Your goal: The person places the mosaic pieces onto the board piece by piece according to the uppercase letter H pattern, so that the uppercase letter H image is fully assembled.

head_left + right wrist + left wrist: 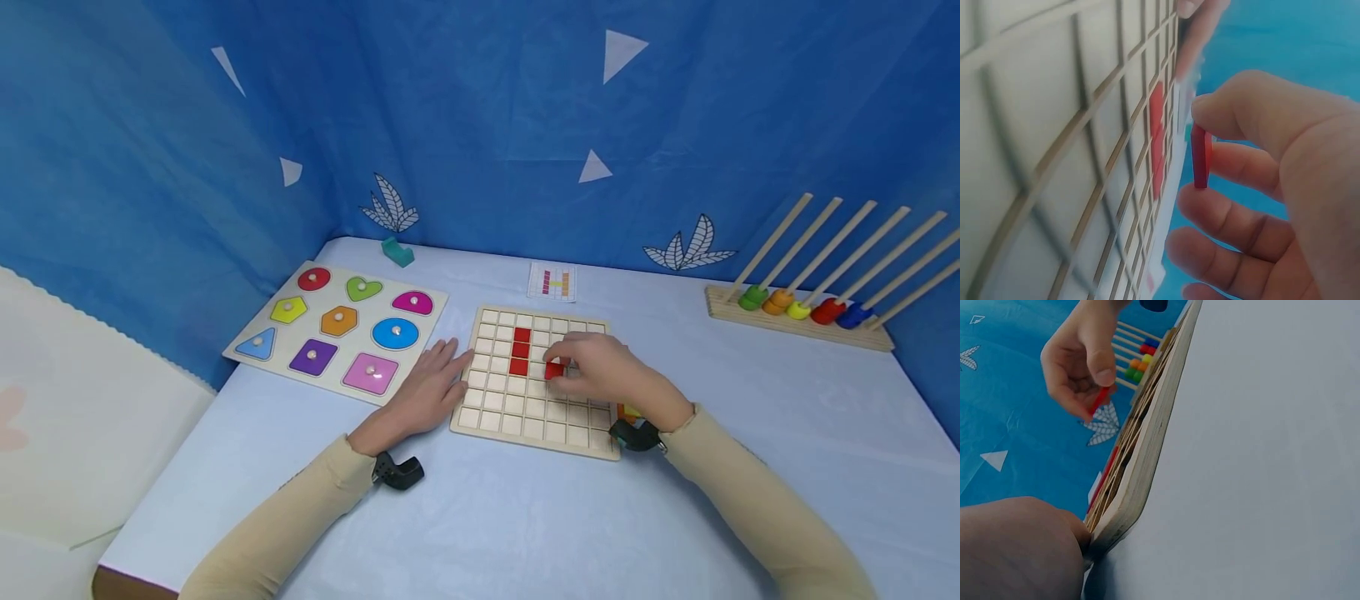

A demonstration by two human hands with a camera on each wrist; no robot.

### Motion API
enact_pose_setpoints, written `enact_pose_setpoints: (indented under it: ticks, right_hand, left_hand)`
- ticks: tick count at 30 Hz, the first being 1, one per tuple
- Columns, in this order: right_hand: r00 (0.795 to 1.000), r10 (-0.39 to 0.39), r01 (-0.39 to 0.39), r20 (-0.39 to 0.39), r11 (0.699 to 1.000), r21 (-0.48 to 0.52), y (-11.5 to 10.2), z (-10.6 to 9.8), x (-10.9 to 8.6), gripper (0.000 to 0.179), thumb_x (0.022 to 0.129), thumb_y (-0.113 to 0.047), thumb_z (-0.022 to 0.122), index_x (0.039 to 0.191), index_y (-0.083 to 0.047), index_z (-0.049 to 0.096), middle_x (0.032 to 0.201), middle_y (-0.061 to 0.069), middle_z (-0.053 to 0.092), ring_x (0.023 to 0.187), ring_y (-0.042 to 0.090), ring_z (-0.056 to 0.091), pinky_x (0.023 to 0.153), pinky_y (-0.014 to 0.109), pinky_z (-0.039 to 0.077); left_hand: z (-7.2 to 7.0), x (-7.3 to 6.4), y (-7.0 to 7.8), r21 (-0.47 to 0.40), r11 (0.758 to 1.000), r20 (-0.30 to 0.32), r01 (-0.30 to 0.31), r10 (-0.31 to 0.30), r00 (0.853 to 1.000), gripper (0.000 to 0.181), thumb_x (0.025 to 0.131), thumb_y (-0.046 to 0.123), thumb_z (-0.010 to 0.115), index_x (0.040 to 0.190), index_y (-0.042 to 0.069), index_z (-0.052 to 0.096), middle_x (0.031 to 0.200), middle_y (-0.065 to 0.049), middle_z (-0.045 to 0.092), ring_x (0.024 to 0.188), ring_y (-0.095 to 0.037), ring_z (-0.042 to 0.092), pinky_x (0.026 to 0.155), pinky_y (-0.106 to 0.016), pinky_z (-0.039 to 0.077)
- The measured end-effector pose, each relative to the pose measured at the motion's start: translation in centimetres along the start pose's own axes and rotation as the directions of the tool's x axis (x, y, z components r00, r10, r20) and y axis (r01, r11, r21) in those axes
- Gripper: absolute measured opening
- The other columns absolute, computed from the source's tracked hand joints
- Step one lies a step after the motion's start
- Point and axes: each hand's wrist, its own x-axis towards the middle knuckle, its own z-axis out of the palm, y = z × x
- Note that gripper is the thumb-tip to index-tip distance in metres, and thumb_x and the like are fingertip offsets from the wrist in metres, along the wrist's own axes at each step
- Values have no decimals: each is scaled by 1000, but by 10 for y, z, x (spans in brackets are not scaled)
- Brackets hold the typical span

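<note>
My right hand (603,371) pinches a red square tile (1200,159) between thumb and fingers, just over the gridded wooden board (491,400). In the right wrist view the tile stands on edge, apart from the grid. Three more red tiles (519,350) lie in a column of cells left of it, one above another. At the board's left edge my left hand (429,387) rests with relaxed fingers, fingertips right at the rim. The left wrist view shows the board's side edge (1154,437) close up and the right hand beyond it with the tile.
A shape puzzle board (311,327) with knobbed pieces lies at the left. Behind the grid sits a printed pattern card (551,282); a teal block (397,252) is at the back. A peg stand (802,327) with coloured rings stands at the right. Orange and yellow pieces (630,412) show beneath the right wrist.
</note>
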Motion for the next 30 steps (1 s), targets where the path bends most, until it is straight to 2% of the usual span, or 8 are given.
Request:
enact_pose_setpoints:
  ticks: [5, 10, 18, 25, 30]
  right_hand:
    - [999, -52, 52, 2, 999, 11, -6, 4, 9, 26, 84, -25, 80, 107, -14, 77, 87, -5, 67, 68, 5, 49, 60, 23, 43]
    - [999, -39, 38, 32, 999, 34, -12, 7, 16, 27, 85, -26, 79, 108, -14, 77, 87, -4, 67, 70, 6, 52, 64, 23, 46]
    - [998, -60, 60, 30, 998, 25, -18, 13, 24, 24, 86, -27, 79, 106, -14, 78, 85, -5, 67, 74, 8, 54, 67, 24, 48]
    - [997, -59, 58, 53, 998, 23, -20, 19, 28, 25, 86, -28, 79, 108, -15, 78, 81, -7, 64, 71, 6, 51, 68, 25, 46]
    - [996, -59, 58, 62, 998, 21, -20, 22, 30, 26, 87, -28, 79, 109, -16, 78, 84, -8, 66, 73, 6, 52, 70, 25, 47]
  left_hand:
    - [1, 1, 0, 5, 1000, -3, -11, 11, 1000, 56, 105, 27, 47, 157, 8, 40, 168, -21, 25, 159, -40, 17, 129, -57, 17]
    - [1, 1, 0, 4, 1000, 0, -10, 10, 1000, 56, 105, 27, 47, 157, 8, 39, 168, -21, 25, 159, -40, 17, 129, -57, 17]
    - [0, 0, -1, 7, 1000, 1, -7, 7, 1000, 56, 105, 27, 47, 157, 9, 39, 168, -21, 25, 159, -40, 17, 128, -58, 17]
    - [0, 1, -1, 8, 1000, 4, -3, 3, 1000, 56, 105, 27, 47, 157, 9, 39, 168, -20, 25, 159, -40, 17, 128, -58, 17]
    - [0, 1, -1, 10, 1000, 3, -5, 5, 1000, 56, 105, 27, 47, 157, 9, 39, 168, -20, 25, 159, -40, 17, 128, -58, 17]
